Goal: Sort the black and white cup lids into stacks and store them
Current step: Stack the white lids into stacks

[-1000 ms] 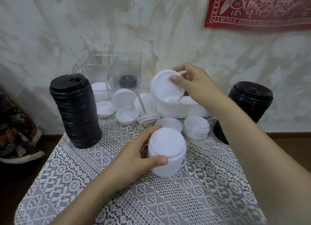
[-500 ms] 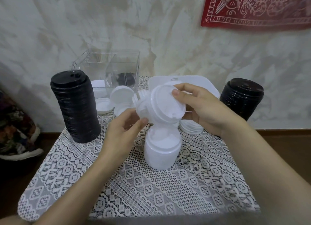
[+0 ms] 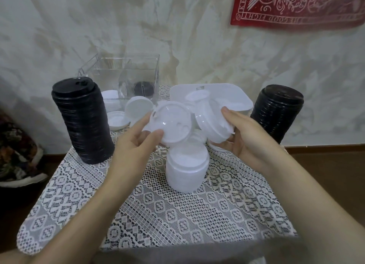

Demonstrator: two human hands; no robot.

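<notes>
White lid (image 3: 170, 123) up front: thin plastic, glossy, catching the light. The bunch (image 3: 212, 123) beside it, same smooth white plastic. White stack (image 3: 186, 169) below looks softer, nearly matt. Left black stack (image 3: 83, 121) and right black stack (image 3: 276, 111): dark plastic, ribbed sides, faint sheen. Box (image 3: 122, 76), clear hard plastic. Lace cloth (image 3: 158, 208), open weave, over the surface. Wall (image 3: 197, 36), rough and blotchy.

A lace-covered surface (image 3: 177, 214) stands against a mottled cream wall (image 3: 197, 36). High above the surface, to its right, hangs a red printed cloth (image 3: 296, 5). Low to the surface's left sits a floral fabric bundle (image 3: 15, 153); brown floor (image 3: 331, 163) shows to its right.
</notes>
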